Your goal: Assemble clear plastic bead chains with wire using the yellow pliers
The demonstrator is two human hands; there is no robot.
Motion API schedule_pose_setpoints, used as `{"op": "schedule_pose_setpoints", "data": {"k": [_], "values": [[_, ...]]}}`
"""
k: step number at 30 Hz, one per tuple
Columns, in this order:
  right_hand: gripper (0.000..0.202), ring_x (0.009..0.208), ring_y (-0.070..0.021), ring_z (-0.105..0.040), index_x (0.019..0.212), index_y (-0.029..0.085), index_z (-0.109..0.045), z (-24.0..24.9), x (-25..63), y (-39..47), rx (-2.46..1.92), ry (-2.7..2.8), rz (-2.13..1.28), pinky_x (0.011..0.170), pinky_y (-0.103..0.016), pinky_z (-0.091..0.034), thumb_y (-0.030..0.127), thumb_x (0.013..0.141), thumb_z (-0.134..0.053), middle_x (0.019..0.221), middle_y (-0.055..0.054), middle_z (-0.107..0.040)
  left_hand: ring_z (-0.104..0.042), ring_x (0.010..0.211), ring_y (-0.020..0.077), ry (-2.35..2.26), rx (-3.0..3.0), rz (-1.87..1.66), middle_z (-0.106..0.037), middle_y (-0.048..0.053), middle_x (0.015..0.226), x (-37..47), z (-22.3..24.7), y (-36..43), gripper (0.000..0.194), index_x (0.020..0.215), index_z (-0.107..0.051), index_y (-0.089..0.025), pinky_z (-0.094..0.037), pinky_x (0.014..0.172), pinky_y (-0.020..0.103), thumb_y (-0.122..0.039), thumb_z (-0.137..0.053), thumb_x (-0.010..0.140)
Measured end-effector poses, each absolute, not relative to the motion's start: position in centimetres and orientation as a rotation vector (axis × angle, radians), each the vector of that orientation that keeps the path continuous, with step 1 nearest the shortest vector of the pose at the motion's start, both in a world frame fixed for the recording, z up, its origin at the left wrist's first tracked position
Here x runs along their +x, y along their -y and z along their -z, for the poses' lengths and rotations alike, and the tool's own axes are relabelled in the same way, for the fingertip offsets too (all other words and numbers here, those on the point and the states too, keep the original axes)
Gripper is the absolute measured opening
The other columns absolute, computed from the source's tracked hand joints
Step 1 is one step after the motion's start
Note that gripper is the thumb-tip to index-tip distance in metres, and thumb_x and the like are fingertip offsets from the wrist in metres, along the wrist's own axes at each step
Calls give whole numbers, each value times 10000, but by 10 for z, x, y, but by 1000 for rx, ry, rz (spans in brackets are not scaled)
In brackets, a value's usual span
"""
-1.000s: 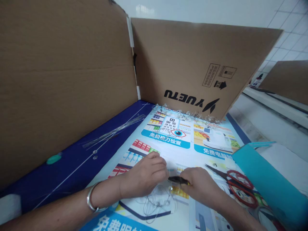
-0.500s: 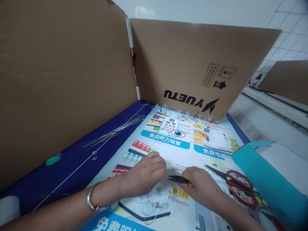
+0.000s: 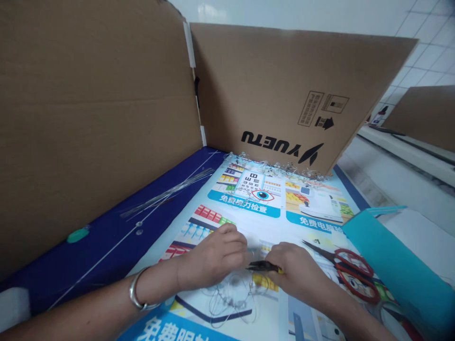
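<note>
My right hand (image 3: 292, 264) is closed round the handles of a pair of pliers (image 3: 262, 266), whose dark jaws point left. Just left of the jaw tips, my left hand (image 3: 222, 255) is closed, its fingers pinched together at a tangle of thin wire with clear beads (image 3: 231, 299). The strung beads hang below the fingers over the printed sheet. Exactly where the left fingers grip the wire is hidden. Scissors with red handles (image 3: 356, 274) lie to the right of my right hand.
Cardboard panels (image 3: 284, 90) stand at the back and left. Beaded wire pieces (image 3: 280, 169) line the back panel's foot. A bundle of straight wires (image 3: 167, 193) rests on blue cloth at left. A turquoise folder (image 3: 394, 255) lies at right, near a roll of tape (image 3: 396, 317).
The pliers' jaws have shifted very slightly, and the hanging beaded wire has moved a little. Both hands stay almost in place.
</note>
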State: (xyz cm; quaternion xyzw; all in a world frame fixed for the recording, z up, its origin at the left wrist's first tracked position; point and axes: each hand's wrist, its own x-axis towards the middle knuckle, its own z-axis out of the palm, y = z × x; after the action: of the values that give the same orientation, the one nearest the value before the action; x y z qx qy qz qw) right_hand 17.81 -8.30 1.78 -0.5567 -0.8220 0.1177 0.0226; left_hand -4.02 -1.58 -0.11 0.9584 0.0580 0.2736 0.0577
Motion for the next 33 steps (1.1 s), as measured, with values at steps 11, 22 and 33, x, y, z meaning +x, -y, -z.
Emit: {"op": "schedule_pose_setpoints", "data": {"k": [11,22,33], "values": [[69,699,-124,-488,656,194,-531,-11,182,76,-1522,2605,-411,624,-229,-284,216,711,-567,692,20,-577,-519,864,166,-46,2729,-944,-615,60,820,-41,-5,16,204,934,-506,-169,-328,819,357,-198,-306,911],[224,689,-117,-502,670,184,-540,-13,179,76,-1337,2624,-558,621,-217,-310,350,814,-500,693,7,-581,-523,815,153,-89,2575,-885,-612,43,772,-37,-12,20,242,851,-496,-178,-351,793,330,-277,-290,930],[176,706,-111,-517,708,188,-553,-11,180,75,-1359,2606,-581,615,-203,-307,333,801,-516,719,16,-597,-520,796,155,-93,2597,-893,-608,44,760,-36,-15,21,233,851,-483,-177,-354,771,329,-266,-283,931]]}}
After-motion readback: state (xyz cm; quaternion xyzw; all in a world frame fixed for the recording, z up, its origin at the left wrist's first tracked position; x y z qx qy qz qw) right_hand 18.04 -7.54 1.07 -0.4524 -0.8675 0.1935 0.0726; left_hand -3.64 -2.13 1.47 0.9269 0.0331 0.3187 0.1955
